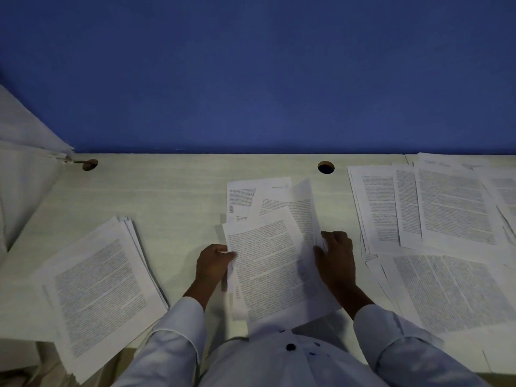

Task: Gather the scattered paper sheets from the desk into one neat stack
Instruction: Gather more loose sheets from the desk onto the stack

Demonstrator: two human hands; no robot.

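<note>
A loose bundle of printed sheets (273, 263) lies fanned out in the middle of the pale desk (173, 196). My left hand (213, 263) pinches the bundle's left edge, thumb on top. My right hand (336, 261) grips its right edge, fingers curled around the sheets. A tidier stack of printed pages (100, 283) sits at the left, overhanging the desk's front edge. Several scattered sheets (435, 219) overlap across the right side of the desk.
A blue wall (251, 79) rises behind the desk. Two round cable holes (325, 167) (90, 164) sit near the back edge. White fabric (22, 169) hangs at the far left. My white sleeves and shirt fill the bottom of the view.
</note>
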